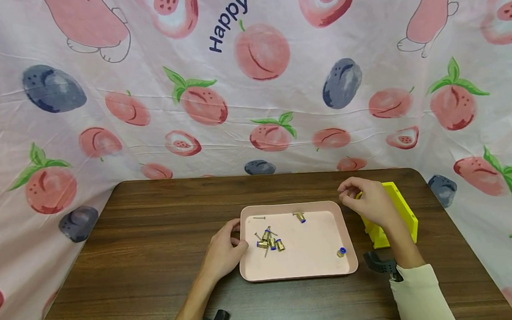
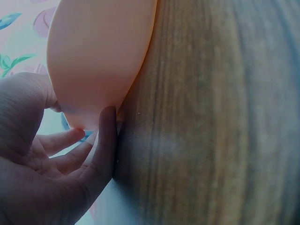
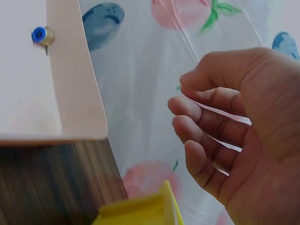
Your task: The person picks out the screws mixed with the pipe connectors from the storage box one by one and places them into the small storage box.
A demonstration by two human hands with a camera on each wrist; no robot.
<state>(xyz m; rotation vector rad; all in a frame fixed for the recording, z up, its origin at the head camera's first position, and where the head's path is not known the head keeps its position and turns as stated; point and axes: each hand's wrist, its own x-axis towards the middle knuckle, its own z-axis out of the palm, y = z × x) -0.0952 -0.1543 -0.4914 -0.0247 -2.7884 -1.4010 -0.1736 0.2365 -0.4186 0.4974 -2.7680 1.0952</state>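
Note:
A pink tray (image 1: 308, 265) lies in the middle of the table, and my left hand (image 1: 223, 250) holds its left edge, thumb at the rim. In the left wrist view the fingers of the left hand (image 2: 70, 159) lie along the tray's outer wall (image 2: 103, 56). Brass push-in fittings (image 1: 280, 245) with blue collars and several screws (image 1: 259, 217) are in the tray. One fitting (image 1: 341, 252) sits alone near its right side. My right hand (image 1: 370, 202) hovers over a yellow holder (image 1: 402, 209); its fingers (image 3: 187, 108) are loosely curled with nothing visible between them.
The brown wooden table (image 1: 153, 221) extends around the tray. A fruit-print cloth (image 1: 287, 93) hangs behind the table and at both sides. The yellow holder stands close to the tray's right edge, partly hidden by the right hand and forearm.

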